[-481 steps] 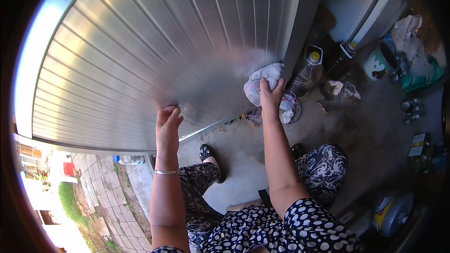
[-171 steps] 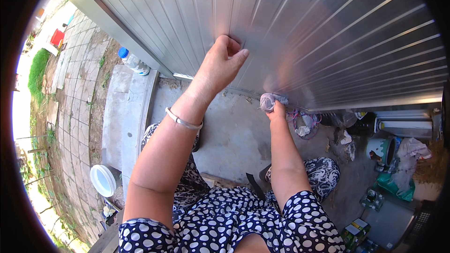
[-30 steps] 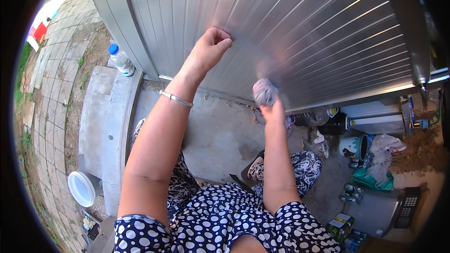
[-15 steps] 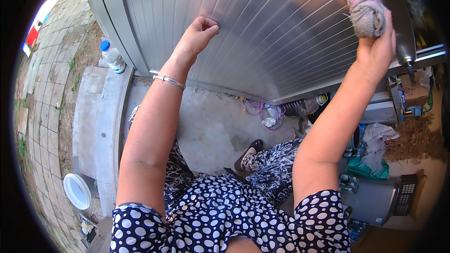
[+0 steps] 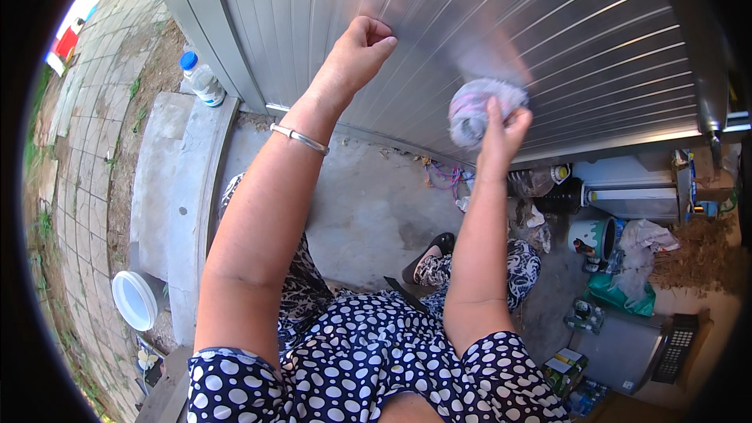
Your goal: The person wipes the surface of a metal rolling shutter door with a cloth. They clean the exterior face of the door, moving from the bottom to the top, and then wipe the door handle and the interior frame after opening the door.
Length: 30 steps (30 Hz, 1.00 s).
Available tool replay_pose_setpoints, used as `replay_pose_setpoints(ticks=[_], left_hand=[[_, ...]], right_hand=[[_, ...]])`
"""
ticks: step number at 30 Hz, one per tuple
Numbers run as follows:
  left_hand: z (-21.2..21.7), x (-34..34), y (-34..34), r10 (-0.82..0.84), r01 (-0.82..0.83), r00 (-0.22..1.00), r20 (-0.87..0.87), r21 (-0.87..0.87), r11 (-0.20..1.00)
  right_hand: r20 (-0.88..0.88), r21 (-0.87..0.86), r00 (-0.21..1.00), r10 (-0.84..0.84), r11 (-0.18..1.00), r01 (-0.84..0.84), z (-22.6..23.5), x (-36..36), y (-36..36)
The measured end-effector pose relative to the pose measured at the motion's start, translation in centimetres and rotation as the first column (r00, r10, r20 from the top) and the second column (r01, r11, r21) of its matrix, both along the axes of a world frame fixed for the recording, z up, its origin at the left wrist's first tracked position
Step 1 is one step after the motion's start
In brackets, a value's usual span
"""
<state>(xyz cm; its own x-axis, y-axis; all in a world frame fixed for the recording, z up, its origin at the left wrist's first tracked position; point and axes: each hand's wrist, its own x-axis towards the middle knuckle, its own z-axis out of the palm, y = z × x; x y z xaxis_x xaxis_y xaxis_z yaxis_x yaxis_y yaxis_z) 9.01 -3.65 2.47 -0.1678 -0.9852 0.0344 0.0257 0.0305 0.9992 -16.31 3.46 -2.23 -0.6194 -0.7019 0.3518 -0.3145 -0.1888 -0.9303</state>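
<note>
My right hand [image 5: 501, 129] is closed around a balled-up cloth [image 5: 475, 110], pressing it against the ribbed metal shutter [image 5: 439, 23]. My left hand [image 5: 356, 51], fingers curled, rests knuckles-first on the shutter, left of the cloth. A plastic bottle [image 5: 201, 78] stands by the shutter's lower left corner.

Both arms raised, left hand [image 5: 359, 53] loosely curled, right hand [image 5: 501, 129] closed in a grip.
</note>
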Motion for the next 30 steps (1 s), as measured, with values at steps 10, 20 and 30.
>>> replay_pose_setpoints(ticks=[10, 20, 30], left_hand=[[0.0, 0.4, 0.0, -0.019, 0.019, 0.999, 0.048, 0.007, 1.0], [0.2, 0.7, 0.7, -0.044, 0.043, 0.999, 0.016, 0.035, 0.998], [-0.5, 0.8, 0.1, -0.019, 0.02, 0.998, 0.056, -0.013, 1.0]], right_hand=[[0.618, 0.392, 0.77, -0.158, 0.911, -0.127, -19.2, 3.3, -0.8], [0.687, 0.631, 0.624, -0.371, 0.732, -0.258, -27.0, 5.7, -3.7], [0.709, 0.171, 0.705, -0.005, 0.971, -0.166, -17.7, 1.6, 0.8]])
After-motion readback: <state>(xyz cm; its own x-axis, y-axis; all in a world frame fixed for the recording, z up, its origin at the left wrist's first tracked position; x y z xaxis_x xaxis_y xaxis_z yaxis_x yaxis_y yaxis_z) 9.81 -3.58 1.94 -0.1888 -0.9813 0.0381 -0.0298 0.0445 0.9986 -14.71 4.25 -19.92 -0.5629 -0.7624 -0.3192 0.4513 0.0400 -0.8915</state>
